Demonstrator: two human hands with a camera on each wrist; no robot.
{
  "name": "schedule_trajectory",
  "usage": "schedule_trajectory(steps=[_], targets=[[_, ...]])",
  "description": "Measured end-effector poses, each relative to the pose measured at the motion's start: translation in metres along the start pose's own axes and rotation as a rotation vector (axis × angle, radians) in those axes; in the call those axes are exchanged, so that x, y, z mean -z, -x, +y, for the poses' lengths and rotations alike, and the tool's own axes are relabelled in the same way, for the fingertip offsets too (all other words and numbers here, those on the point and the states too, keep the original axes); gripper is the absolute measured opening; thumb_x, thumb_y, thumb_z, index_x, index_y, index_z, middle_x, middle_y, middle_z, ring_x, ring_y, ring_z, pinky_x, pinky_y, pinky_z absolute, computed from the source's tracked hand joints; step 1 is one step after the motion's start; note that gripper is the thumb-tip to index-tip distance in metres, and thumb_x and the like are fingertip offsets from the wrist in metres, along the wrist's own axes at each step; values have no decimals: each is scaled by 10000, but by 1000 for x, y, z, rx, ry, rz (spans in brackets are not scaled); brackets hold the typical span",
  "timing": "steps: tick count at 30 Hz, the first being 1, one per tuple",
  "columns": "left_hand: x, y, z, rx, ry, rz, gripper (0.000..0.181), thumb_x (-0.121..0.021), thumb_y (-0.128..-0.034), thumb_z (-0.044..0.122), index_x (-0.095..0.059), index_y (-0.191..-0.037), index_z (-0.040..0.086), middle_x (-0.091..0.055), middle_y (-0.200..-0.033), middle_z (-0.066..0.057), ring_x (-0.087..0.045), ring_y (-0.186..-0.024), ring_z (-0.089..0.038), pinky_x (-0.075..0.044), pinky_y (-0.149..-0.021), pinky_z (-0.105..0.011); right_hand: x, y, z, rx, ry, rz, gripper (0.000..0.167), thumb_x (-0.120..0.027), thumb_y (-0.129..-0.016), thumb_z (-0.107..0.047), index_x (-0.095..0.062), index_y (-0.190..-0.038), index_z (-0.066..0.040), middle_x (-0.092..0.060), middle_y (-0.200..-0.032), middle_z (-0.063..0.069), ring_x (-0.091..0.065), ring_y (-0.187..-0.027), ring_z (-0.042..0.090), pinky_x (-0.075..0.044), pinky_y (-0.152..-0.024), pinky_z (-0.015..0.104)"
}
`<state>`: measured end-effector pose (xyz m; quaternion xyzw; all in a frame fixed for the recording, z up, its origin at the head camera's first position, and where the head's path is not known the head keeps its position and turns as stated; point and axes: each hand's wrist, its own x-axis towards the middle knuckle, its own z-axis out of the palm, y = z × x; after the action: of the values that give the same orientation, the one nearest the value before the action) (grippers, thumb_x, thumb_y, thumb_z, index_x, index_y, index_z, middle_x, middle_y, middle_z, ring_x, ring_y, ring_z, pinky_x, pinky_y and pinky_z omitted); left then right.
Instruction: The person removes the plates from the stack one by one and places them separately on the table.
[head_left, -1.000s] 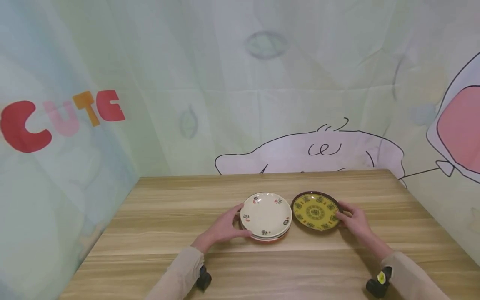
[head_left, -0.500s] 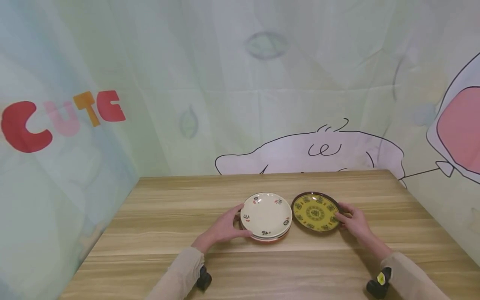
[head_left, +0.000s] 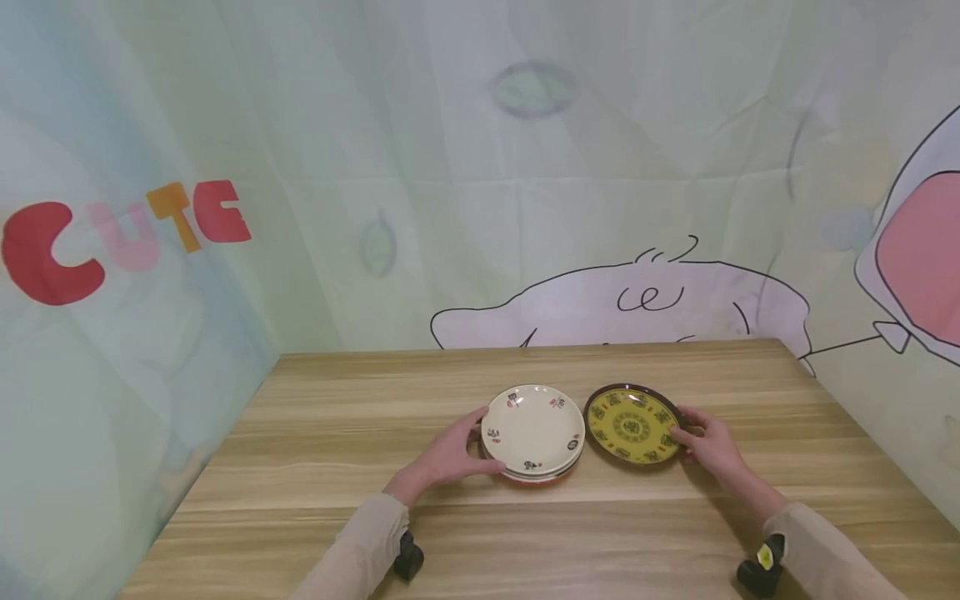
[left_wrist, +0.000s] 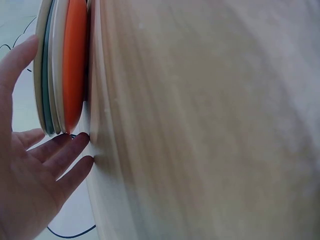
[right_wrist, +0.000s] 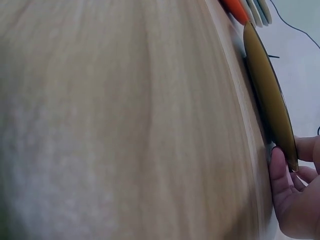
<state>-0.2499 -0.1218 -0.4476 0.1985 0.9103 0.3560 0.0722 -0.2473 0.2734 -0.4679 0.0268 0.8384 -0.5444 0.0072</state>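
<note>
The left hand (head_left: 450,450), fingers spread wide, touches the side of the stack of plates (head_left: 532,429) facing it. Between that stack and the right hand is the yellow plate (head_left: 632,425), round, with no long axis; whether the rims touch, I cannot tell. The right hand (head_left: 712,446), the nearer one, pinches its outer edge

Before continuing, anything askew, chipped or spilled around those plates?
Nothing stands out. The plate stack looks fairly even beside the left hand; the right hand pinches the yellow plate. I see no cracks or spills.
</note>
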Motion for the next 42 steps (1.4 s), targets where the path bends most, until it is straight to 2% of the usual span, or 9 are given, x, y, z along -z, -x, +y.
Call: schedule_trajectory(steps=[10, 18, 28, 36, 42], targets=[[1, 1, 1, 5, -3, -2, 985, -735, -681, 488, -264, -1412, 24, -387, -1384, -168, -447, -1200, -287, -284, -1054, -464, -1, 1, -2, -2, 48, 17, 523, -566, -866, -45, -338, -1313, 105, -431, -1213, 343, -547, -739, 83, -497, -502, 248], [1, 1, 1, 4, 0, -4, 976, -737, -684, 477, -265, -1413, 32, -390, -1382, -165, -442, -1206, -288, -281, -1055, -467, -1, 2, -3, 8, 45, 18, 507, -558, -865, -39, -349, -1303, 107, -461, -1168, 342, -533, -686, 73, -479, -471, 242], [2, 2, 3, 4, 7, -2, 974, -742, -683, 466, -265, -1411, 28, -386, -1384, -171, -444, -1204, -291, -285, -1053, -466, 5, 1, -4, -27, 36, -12, 622, -590, -871, -133, -267, -1342, 111, -430, -1200, 333, -530, -672, 79, -498, -513, 230], [1, 1, 2, 15, 11, -7, 968, -737, -691, 465, -259, -1415, 35, -391, -1381, -163, -447, -1201, -283, -287, -1053, -461, 14, -1, -8, 27, 78, -27, 664, -597, -873, -206, -258, -1347, 111, -434, -1166, 289, -546, -823, 124, -525, -583, 247], [0, 0, 1, 13, 16, -10, 966, -735, -696, 464, -255, -1416, 34, -389, -1383, -161, -449, -1200, -281, -290, -1054, -453, 15, -5, -20, 65, 143, -11, 647, -618, -861, -242, -324, -1326, 99, -489, -1086, 235, -550, -859, 208, -529, -568, 272]])
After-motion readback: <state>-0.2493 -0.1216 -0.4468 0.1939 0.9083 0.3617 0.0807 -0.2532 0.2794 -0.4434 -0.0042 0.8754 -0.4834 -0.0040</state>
